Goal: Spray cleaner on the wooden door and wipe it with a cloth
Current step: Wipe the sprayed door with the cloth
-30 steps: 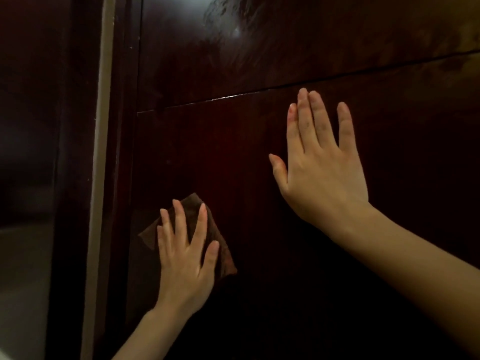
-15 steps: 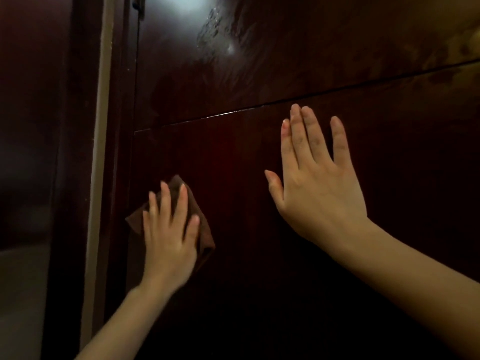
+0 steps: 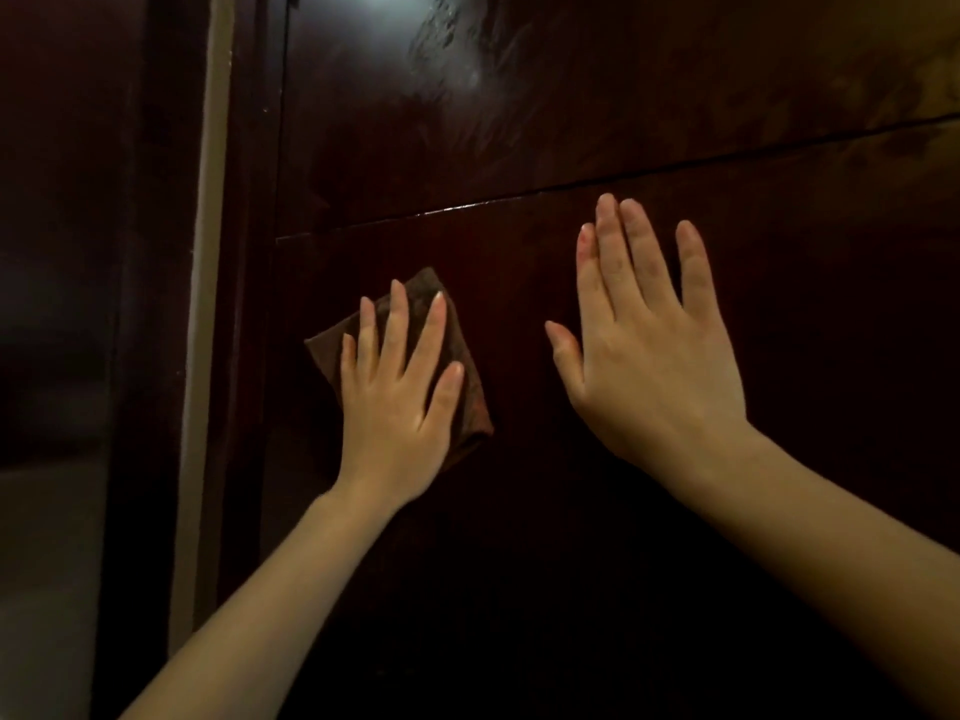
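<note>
The left hand [image 3: 400, 407] and the cloth [image 3: 420, 293] under it have slid right and a little up the door since half a second ago, closing on the right hand [image 3: 649, 366], which has kept its place; nearest the camera, the left forearm [image 3: 249, 615] rises from the lower left and the right forearm [image 3: 857, 537] comes in from the lower right edge; the left hand lies flat with its fingers straight and slightly spread, palm pressing the brown cloth against the wood, gripping nothing; the cloth is folded to a rough square, turned corner-up, its top corner showing past the fingertips and its right edge past the thumb; the right hand is also flat on the bare door [image 3: 571, 96], fingers straight and pointing up, thumb out to the left, holding nothing; both hands sit just below a slanting groove [image 3: 623, 176] across the dark glossy panel; above the groove a bright glare [image 3: 384, 2] shows streaky smears [image 3: 441, 39]; left of the door runs a pale strip of frame [image 3: 205, 304].
</note>
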Available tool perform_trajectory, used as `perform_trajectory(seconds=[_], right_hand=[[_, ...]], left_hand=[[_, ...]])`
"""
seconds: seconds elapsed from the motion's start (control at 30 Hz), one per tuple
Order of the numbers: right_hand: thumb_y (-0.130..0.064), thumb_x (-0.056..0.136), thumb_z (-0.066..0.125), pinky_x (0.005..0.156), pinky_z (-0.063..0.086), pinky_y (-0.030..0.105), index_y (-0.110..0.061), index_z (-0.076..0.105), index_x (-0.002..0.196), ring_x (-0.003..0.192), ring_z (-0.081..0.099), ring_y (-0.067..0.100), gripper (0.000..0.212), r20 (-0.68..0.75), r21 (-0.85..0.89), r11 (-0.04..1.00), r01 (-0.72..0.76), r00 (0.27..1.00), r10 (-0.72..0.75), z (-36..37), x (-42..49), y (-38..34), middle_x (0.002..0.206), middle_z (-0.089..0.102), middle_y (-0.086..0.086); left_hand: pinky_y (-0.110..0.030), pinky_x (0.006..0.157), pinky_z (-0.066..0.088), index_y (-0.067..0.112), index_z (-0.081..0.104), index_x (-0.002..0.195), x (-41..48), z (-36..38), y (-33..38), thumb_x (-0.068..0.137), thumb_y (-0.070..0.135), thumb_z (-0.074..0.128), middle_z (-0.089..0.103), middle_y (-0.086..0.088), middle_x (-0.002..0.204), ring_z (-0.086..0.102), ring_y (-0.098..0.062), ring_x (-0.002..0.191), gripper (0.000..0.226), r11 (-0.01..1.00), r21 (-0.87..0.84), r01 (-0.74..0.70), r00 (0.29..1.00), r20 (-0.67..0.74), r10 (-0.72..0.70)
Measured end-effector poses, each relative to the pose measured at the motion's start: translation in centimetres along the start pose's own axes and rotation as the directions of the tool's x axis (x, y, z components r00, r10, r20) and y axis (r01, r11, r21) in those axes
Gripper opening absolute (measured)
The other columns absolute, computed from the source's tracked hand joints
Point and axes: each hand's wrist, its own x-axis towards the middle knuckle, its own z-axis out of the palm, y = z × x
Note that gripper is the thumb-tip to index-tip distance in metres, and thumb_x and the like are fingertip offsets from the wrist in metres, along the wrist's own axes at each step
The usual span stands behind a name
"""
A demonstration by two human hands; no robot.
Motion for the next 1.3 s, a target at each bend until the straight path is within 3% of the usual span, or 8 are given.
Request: perform_trajectory(seconds=[0.13, 0.33, 0.53, 0.73, 0.83, 0.97, 1.2, 1.3], right_hand=[[-0.041, 0.094, 0.025, 0.113, 0.003, 0.049, 0.007, 0.022, 0.141, 0.142, 0.013, 0.032, 0.067, 0.033, 0.007, 1.000, -0.017, 0.999, 0.017, -0.2, -1.4, -0.4, 0.151, 0.019, 0.023], [-0.043, 0.095, 0.021, 0.113, 0.002, 0.049, 0.005, 0.019, 0.143, 0.143, 0.009, 0.031, 0.068, 0.026, -0.040, 0.999, -0.003, 1.000, 0.004, 0.5, 0.2, 0.7, 0.152, 0.015, 0.022], [-0.044, 0.098, 0.021, 0.114, -0.002, 0.047, 0.002, 0.012, 0.145, 0.143, 0.002, 0.029, 0.067, 0.091, -0.030, 1.000, 0.009, 0.996, -0.006, 0.0, 0.0, 0.7, 0.154, 0.008, 0.020], [-0.043, 0.098, 0.024, 0.114, 0.000, 0.047, 0.003, 0.015, 0.144, 0.143, 0.005, 0.030, 0.066, 0.092, -0.026, 0.999, 0.026, 0.995, -0.023, -0.1, -0.2, 0.5, 0.154, 0.011, 0.020], [-0.043, 0.095, 0.023, 0.113, 0.002, 0.046, 0.004, 0.020, 0.143, 0.143, 0.009, 0.031, 0.068, 0.088, -0.010, 1.000, 0.028, 0.996, -0.027, 0.0, -0.8, 0.3, 0.153, 0.015, 0.021], [-0.042, 0.094, 0.024, 0.113, 0.001, 0.045, 0.004, 0.019, 0.143, 0.143, 0.008, 0.030, 0.067, 0.129, 0.016, 1.000, 0.010, 0.992, -0.012, -0.4, -1.5, -0.1, 0.153, 0.014, 0.020], [-0.040, 0.095, 0.024, 0.113, -0.008, 0.040, 0.002, 0.016, 0.144, 0.143, 0.004, 0.028, 0.065, 0.199, 0.004, 1.000, 0.001, 0.980, -0.001, -0.7, -5.6, -2.7, 0.154, 0.011, 0.019], [-0.040, 0.095, 0.023, 0.112, -0.010, 0.039, 0.001, 0.015, 0.145, 0.143, 0.003, 0.027, 0.065, 0.208, -0.013, 1.000, -0.017, 0.978, 0.020, -0.7, -5.5, -2.9, 0.155, 0.010, 0.018]], left_hand=[[-0.024, 0.112, -0.020, 0.036, -0.006, 0.144, -7.5, 0.3, -3.6, 0.090, 0.063, -0.001, -0.017, 0.013, 0.152, -0.023, -0.008, 0.140, 0.060, 0.986, -0.026, 0.167, 0.982, 0.099, -0.164], [-0.041, 0.116, -0.010, 0.032, -0.006, 0.143, -10.3, 2.2, -3.7, 0.089, 0.057, 0.001, -0.018, 0.008, 0.152, -0.023, -0.012, 0.140, 0.060, 0.906, -0.089, 0.414, 0.910, 0.068, -0.409], [-0.027, 0.112, -0.020, 0.048, -0.017, 0.141, -16.5, 3.1, -2.6, 0.092, 0.063, 0.000, -0.027, 0.018, 0.151, -0.022, -0.012, 0.141, 0.054, 0.931, -0.081, 0.356, 0.926, 0.165, -0.339], [-0.036, 0.113, -0.017, 0.034, -0.013, 0.141, -10.3, 1.8, -3.7, 0.087, 0.059, -0.001, -0.026, 0.010, 0.148, -0.030, -0.012, 0.137, 0.060, 0.912, -0.070, 0.405, 0.911, 0.115, -0.396], [-0.035, 0.113, -0.015, 0.029, -0.006, 0.143, -9.3, 2.1, -3.4, 0.090, 0.053, 0.005, -0.017, 0.007, 0.151, -0.022, -0.014, 0.140, 0.059, 0.921, -0.074, 0.383, 0.923, 0.064, -0.379], [-0.026, 0.112, -0.019, 0.029, -0.003, 0.145, -13.3, 2.7, -4.6, 0.094, 0.057, 0.004, -0.010, 0.003, 0.154, -0.017, -0.014, 0.142, 0.058, 0.950, -0.076, 0.303, 0.950, 0.101, -0.295], [-0.042, 0.115, -0.008, 0.033, -0.010, 0.146, -21.7, 4.3, -4.4, 0.097, 0.054, 0.003, -0.013, 0.001, 0.154, -0.017, -0.019, 0.143, 0.055, 0.906, -0.069, 0.417, 0.901, 0.159, -0.403], [-0.043, 0.115, -0.006, 0.025, -0.002, 0.147, -24.1, 5.1, -3.6, 0.099, 0.048, 0.005, -0.018, 0.002, 0.155, -0.017, -0.021, 0.143, 0.054, 0.936, -0.022, 0.351, 0.921, 0.189, -0.341]])
